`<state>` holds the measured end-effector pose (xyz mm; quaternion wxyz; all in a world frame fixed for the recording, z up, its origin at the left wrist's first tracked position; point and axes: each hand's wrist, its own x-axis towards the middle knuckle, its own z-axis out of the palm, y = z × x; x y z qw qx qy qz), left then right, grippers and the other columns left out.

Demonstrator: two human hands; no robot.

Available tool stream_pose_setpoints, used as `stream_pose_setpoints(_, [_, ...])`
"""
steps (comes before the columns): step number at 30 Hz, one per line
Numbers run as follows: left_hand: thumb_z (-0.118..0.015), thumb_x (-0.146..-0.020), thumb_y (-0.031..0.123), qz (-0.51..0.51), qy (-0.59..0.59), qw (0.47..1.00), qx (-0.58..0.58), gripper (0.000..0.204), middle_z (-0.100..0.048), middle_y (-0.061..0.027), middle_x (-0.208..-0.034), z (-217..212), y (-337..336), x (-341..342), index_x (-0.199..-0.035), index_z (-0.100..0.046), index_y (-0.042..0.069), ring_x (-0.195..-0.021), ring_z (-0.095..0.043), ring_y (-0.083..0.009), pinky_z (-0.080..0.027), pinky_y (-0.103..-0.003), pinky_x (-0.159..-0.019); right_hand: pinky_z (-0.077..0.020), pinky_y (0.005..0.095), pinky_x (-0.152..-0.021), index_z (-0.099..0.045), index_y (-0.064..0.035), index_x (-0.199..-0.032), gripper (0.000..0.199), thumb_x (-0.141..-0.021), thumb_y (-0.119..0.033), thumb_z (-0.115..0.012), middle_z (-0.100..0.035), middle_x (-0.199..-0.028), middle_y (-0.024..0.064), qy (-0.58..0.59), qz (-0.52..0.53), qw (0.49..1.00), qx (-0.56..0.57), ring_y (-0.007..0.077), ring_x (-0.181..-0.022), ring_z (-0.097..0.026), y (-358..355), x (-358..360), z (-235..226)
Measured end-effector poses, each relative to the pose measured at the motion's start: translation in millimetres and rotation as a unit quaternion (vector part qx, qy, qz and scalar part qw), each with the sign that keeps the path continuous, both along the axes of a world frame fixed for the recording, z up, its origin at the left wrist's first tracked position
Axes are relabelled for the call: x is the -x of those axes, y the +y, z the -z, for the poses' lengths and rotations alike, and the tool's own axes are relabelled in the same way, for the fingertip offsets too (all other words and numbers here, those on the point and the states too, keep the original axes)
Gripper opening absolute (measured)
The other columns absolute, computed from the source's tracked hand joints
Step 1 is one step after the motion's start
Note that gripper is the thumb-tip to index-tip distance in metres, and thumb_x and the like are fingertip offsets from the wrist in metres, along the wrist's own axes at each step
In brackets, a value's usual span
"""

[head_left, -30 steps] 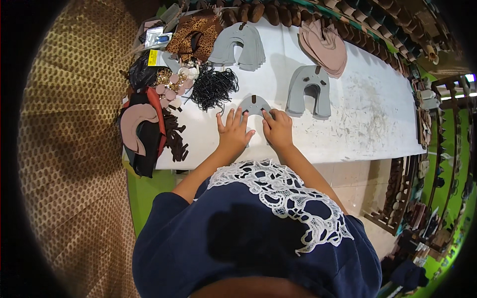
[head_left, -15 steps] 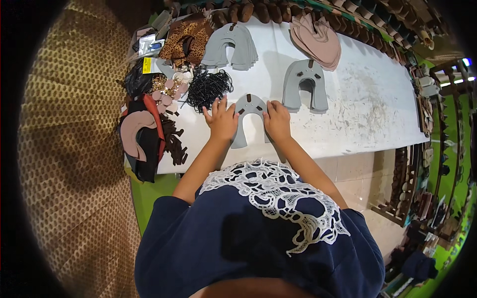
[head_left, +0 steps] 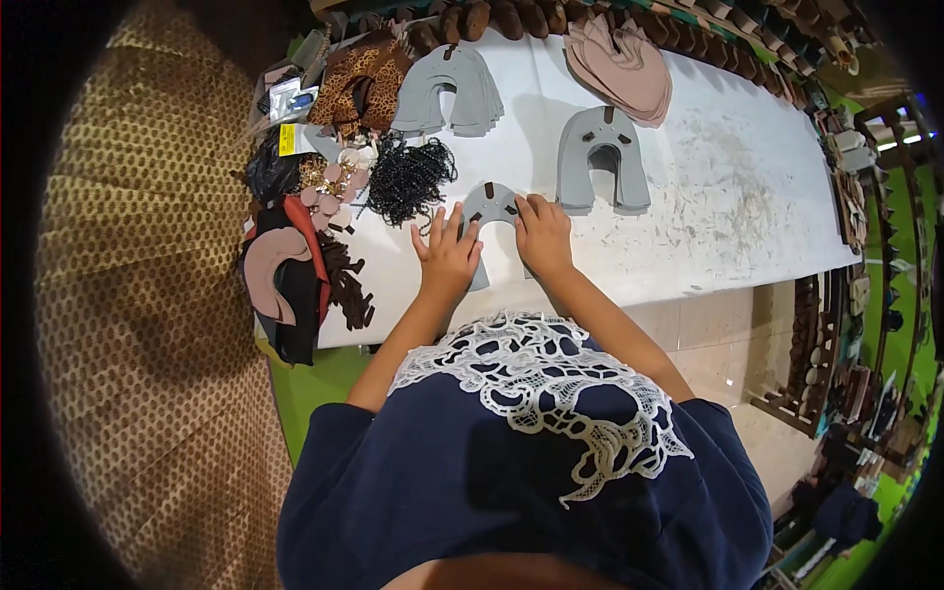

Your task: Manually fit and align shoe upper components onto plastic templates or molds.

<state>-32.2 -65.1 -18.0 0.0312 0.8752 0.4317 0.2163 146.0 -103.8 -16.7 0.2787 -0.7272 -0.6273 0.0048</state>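
Flat on the white-covered table lies a grey U-shaped shoe upper piece (head_left: pixel 489 200), its curve pointing away from me, with small dark brown tabs on it. My left hand (head_left: pixel 449 258) rests over its left arm, fingers spread and holding nothing. On the opposite arm lie the fingertips of my right hand (head_left: pixel 543 239), stretched out beside a brown tab and pressing from above. Both hands hide parts of the piece's lower arms. Just beyond my left fingers is a heap of black beaded strands (head_left: pixel 411 177).
A stack of similar grey pieces with tabs (head_left: pixel 599 133) stands right; another grey stack (head_left: pixel 450 84) lies farther back. Pink pieces (head_left: pixel 619 71) are at the far right. Leopard-print material (head_left: pixel 359 84), pink discs (head_left: pixel 327 204) and dark brown strips (head_left: pixel 346 285) crowd the left side.
My right hand has shifted left, its fingers coming onto the grey piece near a tab. My left fingers have moved right, over the piece's left arm. The view has tilted slightly.
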Motion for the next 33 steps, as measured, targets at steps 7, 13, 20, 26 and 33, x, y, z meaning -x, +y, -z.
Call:
stream_pose_setpoints(7, [-0.059, -0.083, 0.030, -0.016, 0.029, 0.999, -0.009, 0.035, -0.043, -0.0082, -0.137, 6, -4, 3, -0.117, -0.060, 0.020, -0.128, -0.035, -0.0281, -0.007, -0.060, -0.104, -0.0389, 0.0423, -0.084, -0.056, -0.0098, -0.116, 0.037, -0.080, -0.016, -0.060, -0.054, -0.113, 0.0075, 0.004, -0.002, 1.000, -0.007, 0.0268, -0.100, -0.051, 0, 0, 2])
stream_pose_setpoints(13, [-0.059, -0.082, 0.032, -0.035, 0.009, 0.999, 0.031, 0.039, -0.041, -0.0092, -0.138, 7, -1, 3, -0.118, -0.059, 0.018, -0.129, -0.032, -0.0306, -0.007, -0.061, -0.103, -0.0388, 0.0428, -0.085, -0.055, -0.0055, -0.116, 0.039, -0.080, -0.017, -0.061, -0.054, -0.114, 0.0094, 0.018, 0.006, 0.999, -0.028, 0.0279, -0.101, -0.051, 1, -1, 6])
stream_pose_setpoints(20, [-0.063, -0.077, 0.029, -0.110, -0.022, 0.989, 0.100, 0.026, -0.043, -0.0091, -0.135, 1, 20, -4, -0.099, -0.064, 0.015, -0.131, -0.028, -0.0336, -0.007, -0.063, -0.103, -0.0407, 0.0420, -0.082, -0.060, -0.0053, -0.102, 0.028, -0.076, -0.015, -0.063, -0.056, -0.107, 0.0097, 0.090, 0.032, 0.995, 0.008, 0.0291, -0.098, -0.053, 5, -3, -2])
stream_pose_setpoints(26, [-0.067, -0.075, 0.027, -0.100, -0.030, 0.984, 0.146, 0.014, -0.049, -0.0064, -0.130, -26, 34, -4, -0.078, -0.064, 0.013, -0.129, -0.029, -0.0383, -0.010, -0.062, -0.103, -0.0438, 0.0421, -0.074, -0.060, -0.0058, -0.080, 0.011, -0.072, -0.011, -0.067, -0.060, -0.086, 0.0113, 0.150, 0.023, 0.988, 0.023, 0.0317, -0.085, -0.056, 9, -8, -19])
stream_pose_setpoints(33, [-0.063, -0.080, 0.027, 0.114, -0.061, 0.985, 0.111, 0.019, -0.053, -0.0087, -0.124, -91, 28, -39, -0.075, -0.068, 0.009, -0.128, -0.031, -0.0377, -0.014, -0.060, -0.103, -0.0434, 0.0410, -0.074, -0.059, -0.0036, -0.076, 0.012, -0.074, -0.012, -0.067, -0.059, -0.085, 0.0140, 0.158, 0.025, 0.986, -0.048, 0.0337, -0.083, -0.056, -35, -72, -72])
